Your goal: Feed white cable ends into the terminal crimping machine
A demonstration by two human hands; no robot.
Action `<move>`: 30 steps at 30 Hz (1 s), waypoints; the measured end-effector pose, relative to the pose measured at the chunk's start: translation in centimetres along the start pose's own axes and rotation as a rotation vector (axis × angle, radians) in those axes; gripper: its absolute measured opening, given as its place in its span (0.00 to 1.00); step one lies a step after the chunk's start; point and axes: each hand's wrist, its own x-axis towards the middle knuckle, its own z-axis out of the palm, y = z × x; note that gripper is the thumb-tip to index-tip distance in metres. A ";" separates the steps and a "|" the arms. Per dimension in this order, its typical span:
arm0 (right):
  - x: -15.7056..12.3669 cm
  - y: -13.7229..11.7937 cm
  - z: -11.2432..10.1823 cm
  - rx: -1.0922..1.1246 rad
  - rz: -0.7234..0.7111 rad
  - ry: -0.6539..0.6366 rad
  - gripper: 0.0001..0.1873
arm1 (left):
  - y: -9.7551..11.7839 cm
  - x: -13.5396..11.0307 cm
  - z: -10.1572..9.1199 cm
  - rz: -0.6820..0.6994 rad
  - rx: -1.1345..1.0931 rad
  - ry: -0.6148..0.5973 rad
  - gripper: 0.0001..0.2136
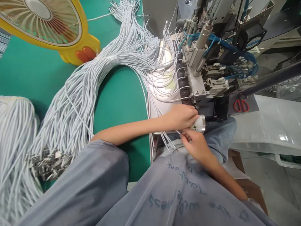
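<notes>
My left hand [181, 116] is at the near end of a row of black cable slots [184, 82]. Its fingers are pinched together, and whatever is between them is too small to make out. Just below it, my right hand [194, 142] pinches a thin white cable [178, 132] near its end. Right beside both hands is a round silver-and-white part [200, 123]. Several loose cable ends [169, 145] hang over the table edge by my lap, some with bare coloured wires. Other white cables sit with their ends in the slots.
A pneumatic machine [197, 59] with blue tubes stands behind the slots. A thick white cable bundle [110, 61] curves over the green table [117, 97], with metal connectors [50, 163] at its near end. A yellow fan [82, 34] stands left; red-handled scissors [241, 105] lie right.
</notes>
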 end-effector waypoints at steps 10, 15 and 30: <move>4.3 1.3 -4.8 0.598 0.122 0.386 0.10 | -1.8 0.6 1.1 0.159 -0.405 0.274 0.09; 5.2 1.0 -4.6 0.819 0.104 0.323 0.12 | -1.6 0.5 0.5 0.125 -0.438 0.354 0.09; 5.1 0.1 -3.5 0.083 -0.118 0.627 0.10 | -1.9 0.8 0.7 0.114 -0.386 0.568 0.06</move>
